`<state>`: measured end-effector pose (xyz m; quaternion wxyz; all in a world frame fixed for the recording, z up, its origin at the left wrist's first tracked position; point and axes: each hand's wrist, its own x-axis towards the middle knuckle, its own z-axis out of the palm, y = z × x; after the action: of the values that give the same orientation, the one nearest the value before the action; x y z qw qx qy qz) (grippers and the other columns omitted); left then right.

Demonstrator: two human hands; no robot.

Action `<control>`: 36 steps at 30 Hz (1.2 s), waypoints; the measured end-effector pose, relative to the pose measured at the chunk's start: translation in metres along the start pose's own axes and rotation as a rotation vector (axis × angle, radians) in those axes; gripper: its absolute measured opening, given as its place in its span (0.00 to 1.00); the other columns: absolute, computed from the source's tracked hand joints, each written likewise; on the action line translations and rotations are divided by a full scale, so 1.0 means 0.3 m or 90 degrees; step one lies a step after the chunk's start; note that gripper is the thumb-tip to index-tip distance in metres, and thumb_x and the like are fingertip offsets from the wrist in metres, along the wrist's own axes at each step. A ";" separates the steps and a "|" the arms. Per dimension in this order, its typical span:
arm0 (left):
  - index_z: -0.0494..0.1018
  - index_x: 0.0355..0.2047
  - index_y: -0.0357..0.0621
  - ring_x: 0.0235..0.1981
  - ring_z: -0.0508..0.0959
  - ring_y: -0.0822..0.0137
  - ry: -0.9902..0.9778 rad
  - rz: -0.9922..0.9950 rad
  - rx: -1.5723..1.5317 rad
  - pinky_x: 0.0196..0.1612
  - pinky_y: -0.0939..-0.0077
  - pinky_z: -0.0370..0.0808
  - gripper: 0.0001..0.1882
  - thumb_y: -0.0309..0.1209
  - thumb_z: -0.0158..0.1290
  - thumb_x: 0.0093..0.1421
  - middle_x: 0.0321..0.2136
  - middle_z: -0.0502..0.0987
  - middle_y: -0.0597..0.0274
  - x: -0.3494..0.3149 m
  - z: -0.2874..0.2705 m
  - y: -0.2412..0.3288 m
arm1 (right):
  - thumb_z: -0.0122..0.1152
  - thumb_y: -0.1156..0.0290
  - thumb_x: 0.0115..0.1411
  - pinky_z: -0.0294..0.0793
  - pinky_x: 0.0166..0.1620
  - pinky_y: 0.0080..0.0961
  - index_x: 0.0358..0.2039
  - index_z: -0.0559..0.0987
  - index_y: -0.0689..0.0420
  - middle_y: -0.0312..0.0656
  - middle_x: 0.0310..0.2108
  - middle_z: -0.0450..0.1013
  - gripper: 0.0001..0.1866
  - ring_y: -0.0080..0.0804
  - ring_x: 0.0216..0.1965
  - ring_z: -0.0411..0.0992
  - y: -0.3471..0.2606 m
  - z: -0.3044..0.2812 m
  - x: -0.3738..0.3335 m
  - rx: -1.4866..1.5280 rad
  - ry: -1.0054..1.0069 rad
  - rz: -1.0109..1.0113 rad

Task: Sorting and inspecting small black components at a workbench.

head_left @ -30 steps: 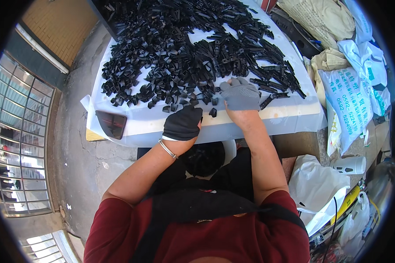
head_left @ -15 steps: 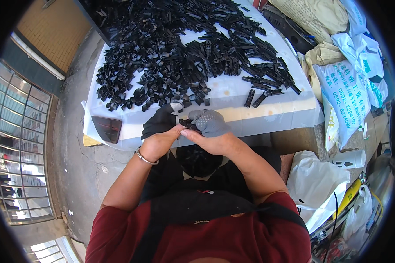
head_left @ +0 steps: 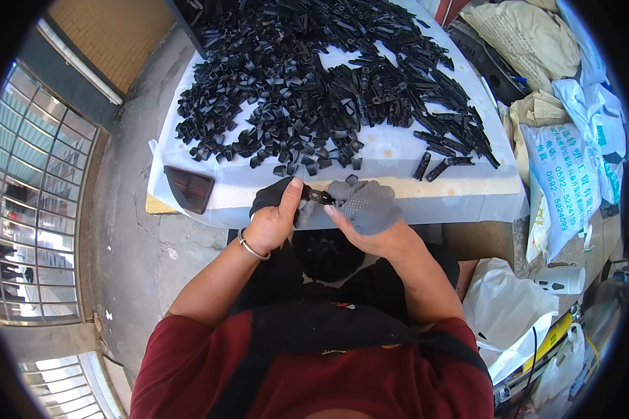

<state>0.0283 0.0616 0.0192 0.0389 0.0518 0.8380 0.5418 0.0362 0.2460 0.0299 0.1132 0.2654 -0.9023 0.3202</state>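
Observation:
Between my two hands, at the table's near edge, is a slim black plastic part (head_left: pixel 316 195). My left hand (head_left: pixel 274 213), in a black glove with a bare thumb, is closed on the part's left end, thumb pointing up along it. My right hand (head_left: pixel 365 209), in a grey dotted glove with its thumb bare, pinches the right end. The fingers cover both ends of the part. Just beyond them lie many small curved black pieces (head_left: pixel 241 115). Farther right is a heap of long narrow black strips (head_left: pixel 398 87), a few of them lying loose near the front.
A dark smartphone (head_left: pixel 190 190) lies at the table's near left corner. White sheeting (head_left: pixel 468 185) covers the table. Sacks (head_left: pixel 559 174) crowd its right side, with a white bag (head_left: pixel 507 300) and a white plastic cup (head_left: pixel 562 279) nearer me. A dark round object (head_left: pixel 325 255) sits below the edge.
My hands have drawn slightly apart, and more of the black part shows between them. The left thumb has swung upward. The whole view has shifted, moving the table rightward in the picture.

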 end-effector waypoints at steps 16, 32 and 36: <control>0.70 0.24 0.39 0.24 0.73 0.51 -0.051 0.182 0.183 0.28 0.65 0.67 0.17 0.36 0.38 0.62 0.20 0.73 0.49 0.000 -0.001 0.050 | 0.56 0.64 0.52 0.67 0.32 0.35 0.33 0.75 0.57 0.44 0.27 0.72 0.11 0.42 0.29 0.69 -0.016 0.047 -0.022 -0.063 -0.026 -0.038; 0.73 0.32 0.38 0.25 0.74 0.54 0.044 0.439 0.429 0.29 0.65 0.71 0.13 0.35 0.49 0.54 0.23 0.73 0.51 0.063 0.094 0.053 | 0.53 0.54 0.52 0.70 0.34 0.36 0.28 0.77 0.56 0.47 0.27 0.73 0.17 0.42 0.32 0.72 0.229 -0.159 0.016 -0.462 0.025 0.392; 0.71 0.34 0.43 0.31 0.75 0.54 -0.075 0.341 0.459 0.33 0.63 0.71 0.09 0.29 0.45 0.53 0.28 0.74 0.52 0.143 0.164 0.065 | 0.53 0.58 0.52 0.70 0.36 0.35 0.27 0.77 0.56 0.46 0.30 0.73 0.14 0.41 0.32 0.72 0.222 -0.139 0.022 -0.460 -0.020 0.353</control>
<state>-0.0075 0.1197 0.0164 -0.0753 0.3076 0.9267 0.2025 -0.0046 0.3135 0.0301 0.0945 -0.0380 -0.9948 -0.0008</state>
